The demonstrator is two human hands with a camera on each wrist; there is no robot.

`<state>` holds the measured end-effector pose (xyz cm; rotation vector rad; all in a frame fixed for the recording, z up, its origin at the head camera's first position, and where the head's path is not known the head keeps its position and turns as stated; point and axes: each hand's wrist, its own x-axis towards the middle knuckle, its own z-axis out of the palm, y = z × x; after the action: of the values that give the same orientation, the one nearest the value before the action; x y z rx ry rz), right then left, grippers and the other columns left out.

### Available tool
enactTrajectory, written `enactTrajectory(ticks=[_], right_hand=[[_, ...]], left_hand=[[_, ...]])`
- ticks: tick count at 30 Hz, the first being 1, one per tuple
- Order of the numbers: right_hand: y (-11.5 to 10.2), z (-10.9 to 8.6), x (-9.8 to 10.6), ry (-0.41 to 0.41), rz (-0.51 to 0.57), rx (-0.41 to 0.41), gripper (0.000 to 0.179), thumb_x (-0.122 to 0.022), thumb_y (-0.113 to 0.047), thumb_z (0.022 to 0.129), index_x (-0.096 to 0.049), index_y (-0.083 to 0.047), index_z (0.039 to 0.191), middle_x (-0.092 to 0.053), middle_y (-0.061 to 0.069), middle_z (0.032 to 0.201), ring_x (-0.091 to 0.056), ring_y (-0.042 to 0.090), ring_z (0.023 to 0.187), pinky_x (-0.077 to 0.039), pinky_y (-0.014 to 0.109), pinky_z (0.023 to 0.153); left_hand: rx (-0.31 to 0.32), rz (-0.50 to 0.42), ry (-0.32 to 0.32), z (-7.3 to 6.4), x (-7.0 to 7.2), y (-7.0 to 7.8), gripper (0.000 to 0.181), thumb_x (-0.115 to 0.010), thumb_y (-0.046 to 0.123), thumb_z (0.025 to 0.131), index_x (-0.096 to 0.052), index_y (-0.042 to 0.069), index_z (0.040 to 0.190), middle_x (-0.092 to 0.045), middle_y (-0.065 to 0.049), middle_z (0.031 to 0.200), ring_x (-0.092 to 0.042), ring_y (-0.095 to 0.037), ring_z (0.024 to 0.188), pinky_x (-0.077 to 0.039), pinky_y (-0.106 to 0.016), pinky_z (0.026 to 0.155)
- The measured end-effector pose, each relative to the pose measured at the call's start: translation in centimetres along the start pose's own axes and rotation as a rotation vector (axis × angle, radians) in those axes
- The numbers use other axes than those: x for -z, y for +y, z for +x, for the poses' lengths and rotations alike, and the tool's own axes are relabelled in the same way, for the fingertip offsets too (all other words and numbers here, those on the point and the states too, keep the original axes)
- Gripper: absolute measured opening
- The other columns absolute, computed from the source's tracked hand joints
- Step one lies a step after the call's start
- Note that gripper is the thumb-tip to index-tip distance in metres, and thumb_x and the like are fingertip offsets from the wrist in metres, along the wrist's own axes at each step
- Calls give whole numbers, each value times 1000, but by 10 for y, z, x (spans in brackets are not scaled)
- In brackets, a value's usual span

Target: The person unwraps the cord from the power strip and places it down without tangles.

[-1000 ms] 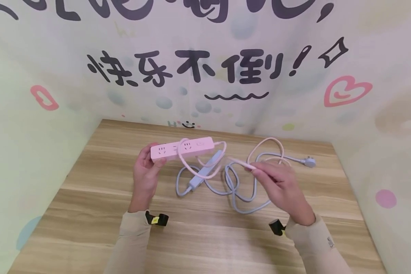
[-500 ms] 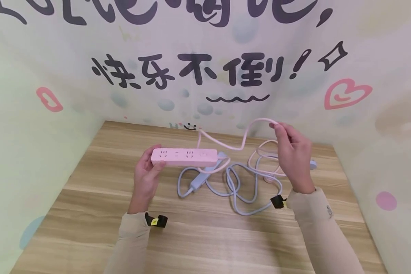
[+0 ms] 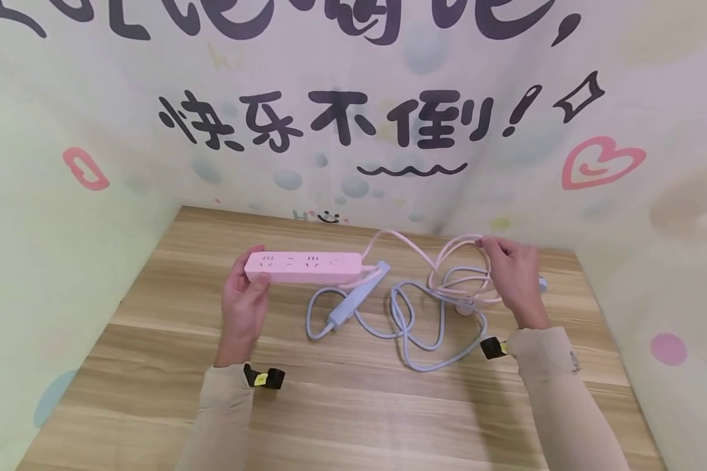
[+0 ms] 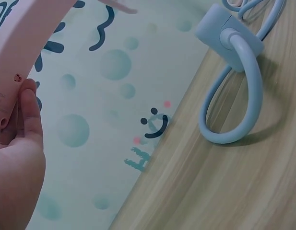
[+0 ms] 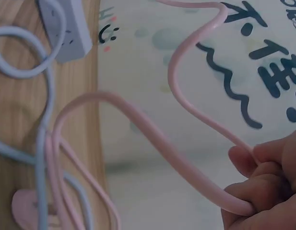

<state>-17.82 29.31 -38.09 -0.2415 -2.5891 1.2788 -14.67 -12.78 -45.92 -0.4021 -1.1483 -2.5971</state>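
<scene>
My left hand (image 3: 244, 311) grips the left end of a pink power strip (image 3: 303, 267), held level above the table with its sockets showing. In the left wrist view, my fingers wrap the strip's end beside its underside. My right hand (image 3: 514, 275) pinches the pink cord (image 5: 157, 140) at the right, and two stretches of it run from my fingers. The pink plug (image 3: 464, 309) lies on the table below that hand. Behind and below the pink strip, a blue power strip (image 3: 359, 297) lies slantwise on the table, its blue cord (image 4: 254, 91) looped loosely.
The wood-grain table (image 3: 342, 418) ends at a printed backdrop (image 3: 271, 183) with large black characters. A blue plug (image 3: 543, 284) shows partly behind my right wrist. Pink and blue cords cross each other at the table's right side.
My right hand rose to the right with the pink cord, then came down slightly. The loop that lay across the pink strip's face is off it. My left hand has stayed nearly in place.
</scene>
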Motion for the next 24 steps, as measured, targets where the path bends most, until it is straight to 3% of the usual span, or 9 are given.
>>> enactTrajectory(ticks=[7,9,11,14,17,21,24], right_hand=[[32,-13,10,-220,-6,-145,45,-50,-44,104,-75,-8,115,-38,-14,49,-35,5,41,-30,28,35],[40,-18,11,-262,-27,-170,48,-49,-48,104,-74,-9,118,-57,-6,65,-34,5,43,-32,28,37],[49,-23,11,-287,-34,-179,49,-48,-48,105,-74,-8,119,-67,6,86,-32,5,43,-32,27,37],[59,-29,9,-311,-42,-189,49,-47,-45,106,-72,-5,121,-64,22,121,-30,5,43,-31,27,38],[67,-34,5,-326,-46,-200,46,-48,-40,106,-73,-3,120,-65,24,115,-31,4,43,-32,26,38],[75,-37,1,-328,-57,-201,42,-52,-35,105,-75,-2,115,-63,9,81,-34,6,46,-34,27,42],[80,-39,-3,-318,-65,-204,39,-55,-33,104,-77,-2,112,-56,3,71,-39,9,54,-35,27,49]], left_hand=[[-3,45,88,1,0,2,37,-54,-15,95,-57,-2,129,-61,-6,116,-59,-13,105,-54,-18,95],[2,50,112,1,0,3,38,-53,-16,95,-54,-4,131,-61,-7,118,-59,-13,106,-54,-19,96],[1,52,124,2,2,3,40,-53,-17,94,-52,-7,132,-61,-7,120,-59,-14,107,-54,-19,97],[-5,68,156,3,5,3,42,-53,-20,93,-52,-5,132,-62,-6,121,-60,-14,107,-55,-19,96],[10,122,223,2,8,4,43,-56,-19,92,-53,-2,132,-63,-6,122,-60,-13,108,-55,-19,96],[56,216,340,1,14,6,48,-61,-16,92,-50,-2,136,-63,-5,123,-60,-14,111,-56,-18,96],[92,298,394,-1,18,6,50,-63,-13,92,-47,-2,139,-62,-5,124,-58,-14,115,-55,-17,97]])
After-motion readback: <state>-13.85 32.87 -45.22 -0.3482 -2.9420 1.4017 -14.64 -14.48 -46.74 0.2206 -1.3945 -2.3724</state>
